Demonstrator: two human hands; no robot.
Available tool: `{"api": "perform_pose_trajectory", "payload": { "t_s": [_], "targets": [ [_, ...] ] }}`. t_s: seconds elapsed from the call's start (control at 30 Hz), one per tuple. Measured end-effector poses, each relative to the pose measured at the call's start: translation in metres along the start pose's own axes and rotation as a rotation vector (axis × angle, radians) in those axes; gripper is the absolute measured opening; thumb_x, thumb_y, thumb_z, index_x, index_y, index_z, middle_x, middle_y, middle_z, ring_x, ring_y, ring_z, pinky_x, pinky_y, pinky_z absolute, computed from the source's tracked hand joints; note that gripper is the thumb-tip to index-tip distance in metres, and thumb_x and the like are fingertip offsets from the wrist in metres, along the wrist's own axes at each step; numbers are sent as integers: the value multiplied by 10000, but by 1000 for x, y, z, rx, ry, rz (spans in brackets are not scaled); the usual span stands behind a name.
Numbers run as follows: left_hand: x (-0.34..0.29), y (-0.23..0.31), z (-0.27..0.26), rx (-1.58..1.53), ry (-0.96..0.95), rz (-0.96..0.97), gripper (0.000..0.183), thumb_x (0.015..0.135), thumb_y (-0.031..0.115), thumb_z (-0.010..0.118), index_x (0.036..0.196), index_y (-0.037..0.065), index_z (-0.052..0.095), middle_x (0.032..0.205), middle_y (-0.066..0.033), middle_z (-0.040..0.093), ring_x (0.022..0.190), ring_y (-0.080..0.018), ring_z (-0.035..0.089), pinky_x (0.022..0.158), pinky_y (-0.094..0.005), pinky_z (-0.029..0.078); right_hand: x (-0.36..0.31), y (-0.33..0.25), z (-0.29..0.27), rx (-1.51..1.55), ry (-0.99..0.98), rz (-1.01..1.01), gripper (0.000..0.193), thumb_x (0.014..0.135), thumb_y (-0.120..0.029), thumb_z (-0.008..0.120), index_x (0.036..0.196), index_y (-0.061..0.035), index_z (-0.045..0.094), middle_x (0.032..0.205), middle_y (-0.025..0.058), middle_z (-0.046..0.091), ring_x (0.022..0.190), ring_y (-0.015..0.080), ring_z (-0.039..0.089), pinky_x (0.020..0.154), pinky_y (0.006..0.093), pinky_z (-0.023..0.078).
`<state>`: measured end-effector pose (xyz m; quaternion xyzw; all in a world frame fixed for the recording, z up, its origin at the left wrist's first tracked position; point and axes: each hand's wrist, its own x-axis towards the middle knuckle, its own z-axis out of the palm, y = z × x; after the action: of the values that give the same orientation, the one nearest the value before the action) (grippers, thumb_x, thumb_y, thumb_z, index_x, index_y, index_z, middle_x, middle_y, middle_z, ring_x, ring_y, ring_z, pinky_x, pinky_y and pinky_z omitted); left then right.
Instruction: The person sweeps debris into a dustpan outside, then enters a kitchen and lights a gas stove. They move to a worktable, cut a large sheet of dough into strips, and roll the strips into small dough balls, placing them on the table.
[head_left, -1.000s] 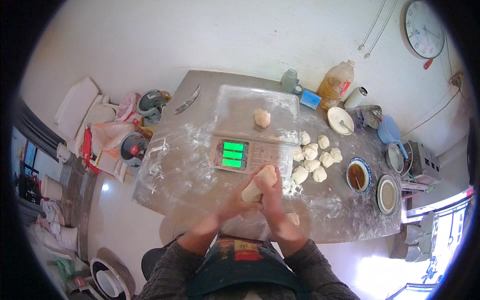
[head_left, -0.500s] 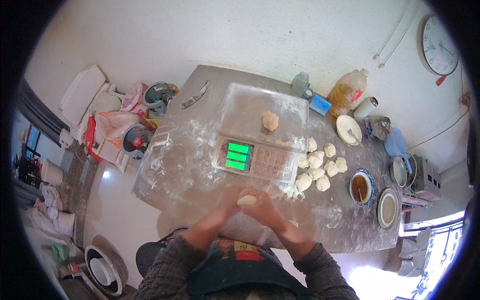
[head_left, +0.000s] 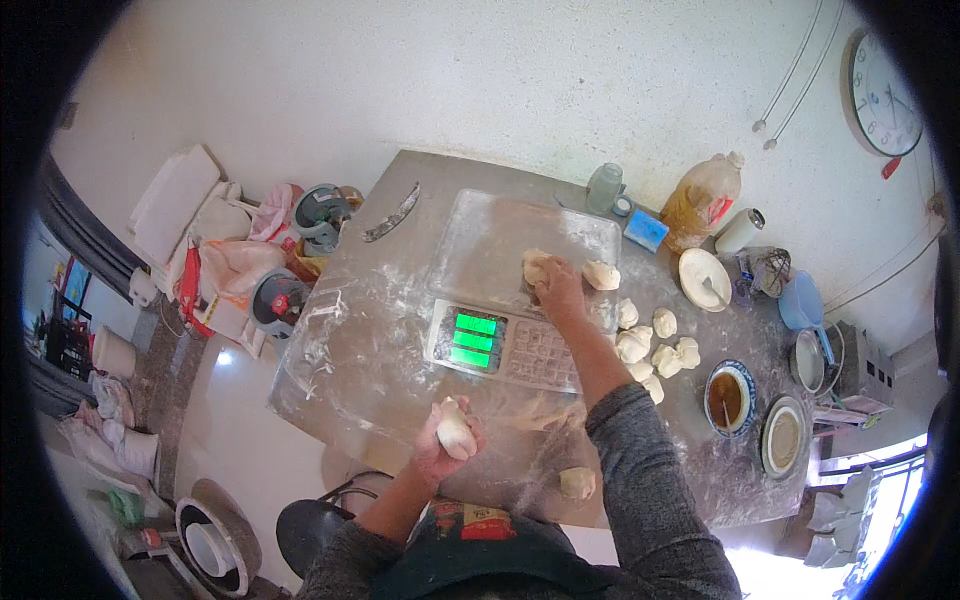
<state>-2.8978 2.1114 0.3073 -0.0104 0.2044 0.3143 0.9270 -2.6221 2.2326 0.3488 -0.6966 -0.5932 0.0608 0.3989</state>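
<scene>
In my left hand point(head_left: 428, 458), low over the front of the table, a pale dough lump point(head_left: 456, 432) rests with my fingers curled around it. My right hand point(head_left: 563, 292) reaches over the digital scale point(head_left: 470, 225) and grips a dough piece point(head_left: 535, 264) on its clear pan; the fingers partly cover it. Beside that hand, at the pan's right edge, sits another dough piece point(head_left: 601, 275). Several floured dough pieces point(head_left: 633, 345) cluster right of the scale, some partly behind my right forearm. One more dough piece point(head_left: 577, 483) lies near the front edge. The scale's display point(head_left: 474, 339) glows green.
Along the back right stand a glass jar point(head_left: 604, 188), a blue sponge point(head_left: 646, 230), a large oil bottle point(head_left: 704, 200) and a pale bowl point(head_left: 704, 280). Further right are a bowl of brown liquid point(head_left: 727, 400) and a plate point(head_left: 785, 437). A dark curved strip point(head_left: 393, 213) lies back left.
My hands have parted: the right moved forward onto the scale's dough piece, while the left stays near the front with a lump. A second dough piece now shows on the pan's right edge.
</scene>
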Motion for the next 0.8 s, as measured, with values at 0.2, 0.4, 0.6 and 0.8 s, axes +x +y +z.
{"api": "perform_pose_trajectory", "payload": {
  "t_s": [0.2,0.4,0.6,0.8],
  "targets": [
    [-9,37,-4,666,179,140,465,792,195,602,1200,108,396,942,-100,520,800,-157,554,572,-273,478,-106,-18,-16,-4,-82,-364,279,669,-33,579,948,-48,579,1118,171,524,1038,340,477,852,407,399],
    [2,28,29,2103,207,437,710,717,95,636,1318,60,259,1186,-168,432,1039,-298,483,867,-415,422,-196,-41,-62,-126,-539,-263,454,674,-94,666,1105,-49,531,1145,148,527,1091,314,473,904,394,399],
    [7,-23,57,2049,-232,1014,820,685,205,707,1341,60,237,1290,-197,359,1192,-359,365,944,-429,347,-199,-95,-34,1157,-305,713,410,767,-153,666,1133,-34,525,984,51,601,915,149,562,774,292,483],
    [8,-15,42,1913,-120,366,676,712,198,685,1268,39,336,1034,-192,565,972,-333,559,792,-397,454,-204,-96,-32,797,-287,519,376,735,-153,692,1071,-34,573,931,46,615,824,114,575,713,250,474]
  ]
}}
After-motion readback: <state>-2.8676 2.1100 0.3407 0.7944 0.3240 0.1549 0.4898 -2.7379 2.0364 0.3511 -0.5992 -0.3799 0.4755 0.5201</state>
